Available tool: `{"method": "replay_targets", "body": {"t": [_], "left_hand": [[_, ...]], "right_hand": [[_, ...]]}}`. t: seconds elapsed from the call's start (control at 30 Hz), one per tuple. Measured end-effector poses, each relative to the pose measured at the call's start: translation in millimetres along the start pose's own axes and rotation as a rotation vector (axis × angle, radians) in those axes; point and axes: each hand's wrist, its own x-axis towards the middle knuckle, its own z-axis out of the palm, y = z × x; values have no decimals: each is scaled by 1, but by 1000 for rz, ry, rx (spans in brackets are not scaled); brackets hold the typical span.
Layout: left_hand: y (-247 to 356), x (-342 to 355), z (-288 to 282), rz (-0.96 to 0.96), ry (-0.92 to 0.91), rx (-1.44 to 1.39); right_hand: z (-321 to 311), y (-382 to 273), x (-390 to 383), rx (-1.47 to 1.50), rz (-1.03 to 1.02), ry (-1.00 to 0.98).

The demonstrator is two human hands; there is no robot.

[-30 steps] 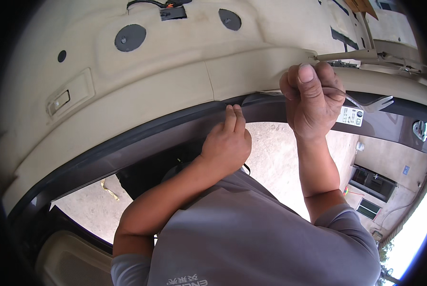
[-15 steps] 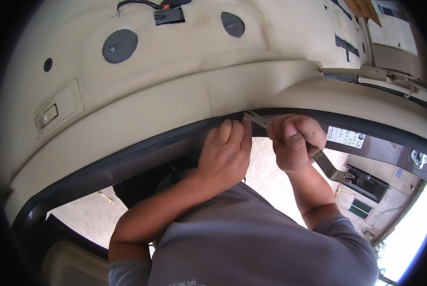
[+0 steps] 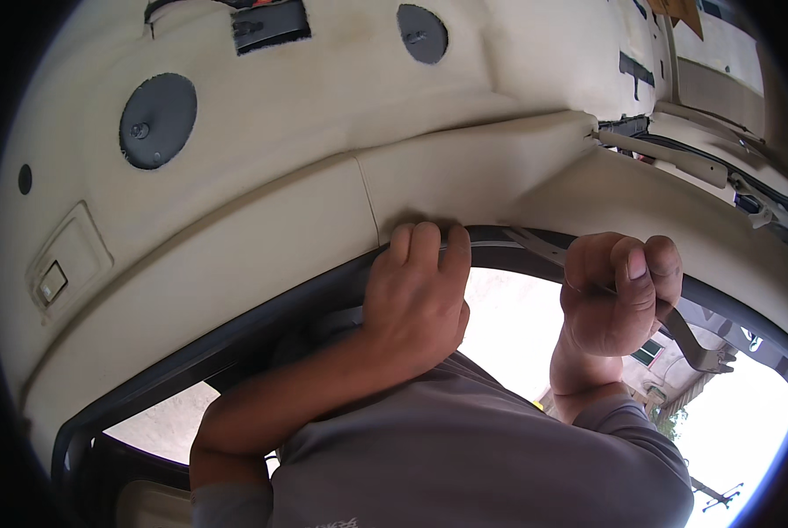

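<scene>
Seen from my remote post, my right grip (image 3: pixel 614 297) clamps 1 metal pry tool (image 3: pixel 542 249), tip at the dark edging (image 3: pixel 235 326) along beige trim (image 3: pixel 438 176). My left grip (image 3: pixel 416 304) curls at that edging, its hold unclear to me. Shallow, gentle levering should best spare the trim.

There are two bare hands (image 3: pixel 418 295) (image 3: pixel 621 299), one flat grey metal forked bar (image 3: pixel 686 339), two large dark-grey rounded discs (image 3: pixel 161 114) (image 3: pixel 423 35) and, as far as the dimness allows, one small black oval spot (image 3: pixel 25 179).
</scene>
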Motion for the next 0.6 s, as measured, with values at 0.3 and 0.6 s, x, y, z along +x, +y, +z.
{"method": "replay_targets", "body": {"t": [0.3, 0.6], "left_hand": [[-22, -7, 12, 260, 101, 3], [-26, -5, 11, 327, 94, 64]], "right_hand": [[7, 2, -11, -93, 77, -73], [16, 16, -14, -448, -225, -378]]}}
